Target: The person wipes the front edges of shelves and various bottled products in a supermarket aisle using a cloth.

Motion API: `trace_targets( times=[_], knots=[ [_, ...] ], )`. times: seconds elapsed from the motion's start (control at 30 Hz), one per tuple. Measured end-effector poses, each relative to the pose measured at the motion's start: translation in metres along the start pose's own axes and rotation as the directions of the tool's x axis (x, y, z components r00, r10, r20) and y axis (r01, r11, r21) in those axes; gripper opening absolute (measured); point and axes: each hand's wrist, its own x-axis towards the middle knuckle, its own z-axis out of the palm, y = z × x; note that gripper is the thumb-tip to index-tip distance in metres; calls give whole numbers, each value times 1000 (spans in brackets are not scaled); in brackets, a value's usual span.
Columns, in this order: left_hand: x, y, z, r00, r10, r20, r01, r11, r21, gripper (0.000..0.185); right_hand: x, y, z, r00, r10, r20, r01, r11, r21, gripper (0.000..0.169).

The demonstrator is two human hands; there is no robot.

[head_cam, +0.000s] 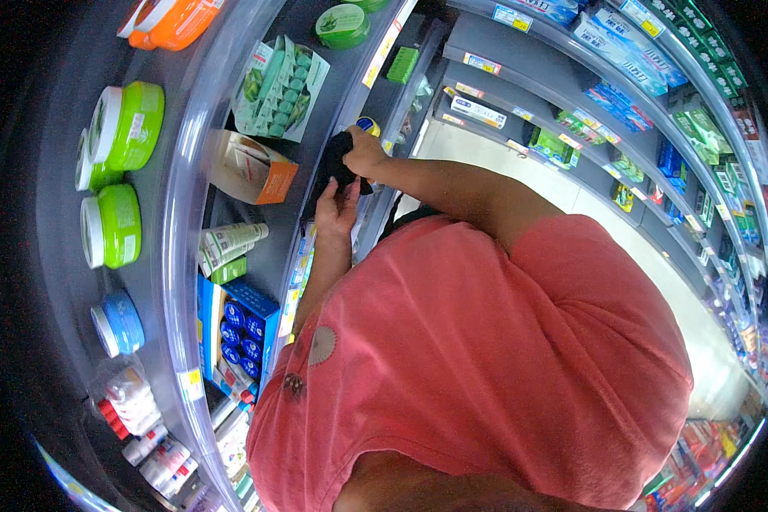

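Observation:
A bunched black cloth [335, 155] lies against the front edge of a dark shelf. My right hand [363, 153] is closed around its upper right part. My left hand [338, 208] is just below, palm turned up, with its fingertips at the cloth's lower edge. Whether those fingers pinch the fabric is hidden. Beside the cloth on the shelf stand an orange-and-white open carton [256, 168] and a display box of green items [281, 88]. A yellow-lidded round container [368, 126] shows just behind my right hand.
Green jars with white lids [128, 125] and a blue jar [118, 323] stand on the upper shelf. Below are white tubes [233, 240] and a blue box of round tins [243, 329]. Across the pale floor [486, 150], curved shelves hold boxed goods [621, 48].

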Motion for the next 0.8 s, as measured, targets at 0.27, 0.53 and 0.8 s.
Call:
trace_targets(
  times=[0.27,0.53,0.8],
  knots=[
    [37,-4,39,996,-86,34,85,996,19,21,30,11,-24,966,-115,-232,127,991,37,38],
    [65,-19,96,980,-156,126,158,987,-8,30,73,0,-81,973,-76,-218,73,997,-23,37],
    [93,-36,135,983,-125,133,135,988,-74,36,115,7,-110,980,-128,-154,110,987,-120,38]
  ],
)
